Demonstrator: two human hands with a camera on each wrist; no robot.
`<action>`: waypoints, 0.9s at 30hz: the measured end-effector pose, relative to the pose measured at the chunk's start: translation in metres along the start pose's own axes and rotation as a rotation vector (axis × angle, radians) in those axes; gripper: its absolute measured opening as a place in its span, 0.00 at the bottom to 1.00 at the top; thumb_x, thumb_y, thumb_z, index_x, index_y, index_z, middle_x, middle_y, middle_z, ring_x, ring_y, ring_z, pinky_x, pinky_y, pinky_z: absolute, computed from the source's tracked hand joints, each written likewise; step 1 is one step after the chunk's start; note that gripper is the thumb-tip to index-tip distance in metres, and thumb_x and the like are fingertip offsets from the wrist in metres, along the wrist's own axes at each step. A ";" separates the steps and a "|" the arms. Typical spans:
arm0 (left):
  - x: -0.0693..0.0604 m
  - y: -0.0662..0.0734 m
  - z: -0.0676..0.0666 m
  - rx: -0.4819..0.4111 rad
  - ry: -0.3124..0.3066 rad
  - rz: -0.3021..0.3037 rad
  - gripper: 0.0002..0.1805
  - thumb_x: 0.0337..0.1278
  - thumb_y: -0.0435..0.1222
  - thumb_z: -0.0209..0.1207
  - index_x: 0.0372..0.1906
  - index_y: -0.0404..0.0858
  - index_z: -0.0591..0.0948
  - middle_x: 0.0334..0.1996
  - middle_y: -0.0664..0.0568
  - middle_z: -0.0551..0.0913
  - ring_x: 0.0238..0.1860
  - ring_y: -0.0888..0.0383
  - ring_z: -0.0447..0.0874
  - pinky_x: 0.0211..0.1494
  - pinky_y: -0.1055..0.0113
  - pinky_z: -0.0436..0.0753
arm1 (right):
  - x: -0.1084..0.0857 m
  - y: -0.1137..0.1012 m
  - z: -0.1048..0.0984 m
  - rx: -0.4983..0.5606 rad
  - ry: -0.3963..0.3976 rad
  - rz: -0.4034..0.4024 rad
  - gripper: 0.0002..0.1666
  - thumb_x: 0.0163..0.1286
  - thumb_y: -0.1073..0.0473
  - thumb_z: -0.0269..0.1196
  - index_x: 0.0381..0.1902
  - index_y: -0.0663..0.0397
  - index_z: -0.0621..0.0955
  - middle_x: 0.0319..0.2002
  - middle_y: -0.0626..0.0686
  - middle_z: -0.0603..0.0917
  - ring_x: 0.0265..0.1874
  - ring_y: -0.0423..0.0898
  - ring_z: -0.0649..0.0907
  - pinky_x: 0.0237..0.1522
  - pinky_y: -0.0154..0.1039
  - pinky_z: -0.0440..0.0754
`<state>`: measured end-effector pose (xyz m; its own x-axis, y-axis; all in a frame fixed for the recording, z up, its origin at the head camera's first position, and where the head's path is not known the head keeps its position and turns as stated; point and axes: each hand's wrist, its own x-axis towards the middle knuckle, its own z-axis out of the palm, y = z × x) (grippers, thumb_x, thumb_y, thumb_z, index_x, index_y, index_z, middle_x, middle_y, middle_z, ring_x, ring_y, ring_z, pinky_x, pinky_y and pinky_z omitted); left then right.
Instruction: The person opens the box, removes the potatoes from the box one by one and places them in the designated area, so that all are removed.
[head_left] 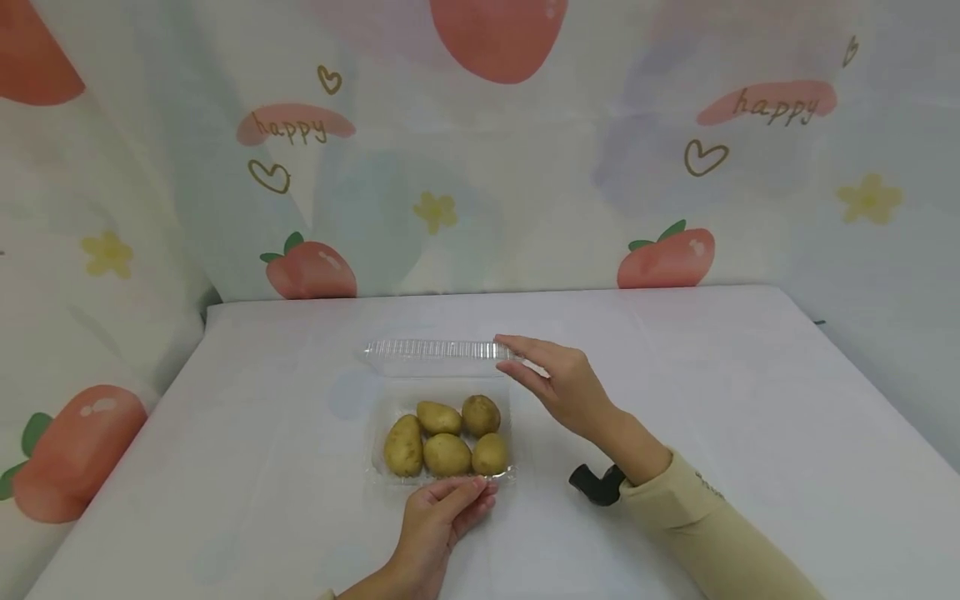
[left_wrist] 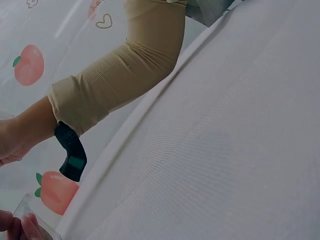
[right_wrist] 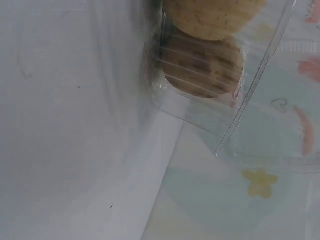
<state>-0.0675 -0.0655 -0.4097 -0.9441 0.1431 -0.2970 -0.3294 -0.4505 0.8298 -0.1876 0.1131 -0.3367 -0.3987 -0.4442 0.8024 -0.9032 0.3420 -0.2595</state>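
A clear plastic clamshell box lies on the table with several yellow-brown potatoes in two rows. Its ribbed transparent lid stands raised behind the base. My left hand pinches the front rim, thumb on top; fingertips at that plastic edge show in the left wrist view. At the lid's right end, my right hand holds the lid between thumb and fingers. The right wrist view shows two potatoes through the clear wall, but no fingers.
A white cloth covers the table. Behind it hangs a printed curtain with fruit, hearts and flowers. A black curved device is on the right wrist, by the beige sleeve.
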 end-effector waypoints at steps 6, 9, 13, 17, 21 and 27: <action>0.001 -0.001 0.000 -0.010 -0.003 -0.001 0.07 0.58 0.31 0.57 0.37 0.29 0.81 0.37 0.44 0.83 0.39 0.57 0.82 0.46 0.68 0.78 | 0.008 0.016 0.002 0.177 0.013 0.083 0.19 0.66 0.58 0.58 0.45 0.71 0.79 0.34 0.57 0.84 0.33 0.46 0.83 0.40 0.34 0.80; 0.000 0.000 0.000 -0.015 -0.004 -0.004 0.07 0.58 0.31 0.58 0.37 0.29 0.81 0.37 0.44 0.83 0.39 0.57 0.82 0.46 0.68 0.78 | 0.011 0.021 0.002 0.225 -0.011 0.138 0.16 0.58 0.72 0.62 0.46 0.72 0.78 0.37 0.59 0.84 0.35 0.48 0.84 0.40 0.32 0.79; 0.000 0.000 0.000 -0.014 -0.011 -0.007 0.07 0.57 0.31 0.58 0.37 0.29 0.81 0.37 0.44 0.83 0.39 0.57 0.82 0.46 0.68 0.78 | 0.015 0.022 0.002 0.260 -0.048 0.246 0.17 0.55 0.78 0.61 0.45 0.73 0.78 0.37 0.60 0.84 0.37 0.51 0.84 0.40 0.31 0.79; 0.000 0.000 0.000 -0.010 -0.015 -0.003 0.08 0.57 0.31 0.58 0.37 0.29 0.81 0.36 0.44 0.83 0.38 0.57 0.82 0.46 0.68 0.79 | 0.018 0.015 0.000 0.265 -0.090 0.343 0.14 0.59 0.77 0.59 0.45 0.75 0.77 0.38 0.63 0.83 0.39 0.55 0.83 0.41 0.33 0.79; 0.001 0.000 -0.001 -0.012 -0.020 -0.001 0.08 0.58 0.30 0.57 0.37 0.28 0.81 0.36 0.44 0.83 0.38 0.57 0.82 0.46 0.69 0.79 | 0.012 0.024 0.006 0.281 -0.109 0.414 0.14 0.63 0.73 0.58 0.47 0.72 0.78 0.39 0.61 0.83 0.42 0.52 0.82 0.43 0.35 0.79; 0.001 0.000 -0.001 -0.017 -0.013 -0.017 0.10 0.58 0.31 0.57 0.40 0.27 0.80 0.36 0.45 0.83 0.38 0.58 0.82 0.45 0.69 0.79 | 0.005 0.039 0.012 0.301 -0.107 0.454 0.15 0.66 0.67 0.57 0.50 0.68 0.78 0.41 0.56 0.84 0.42 0.48 0.82 0.43 0.36 0.79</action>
<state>-0.0681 -0.0659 -0.4102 -0.9387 0.1623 -0.3043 -0.3447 -0.4633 0.8164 -0.2264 0.1136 -0.3491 -0.7585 -0.3944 0.5188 -0.6359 0.2737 -0.7216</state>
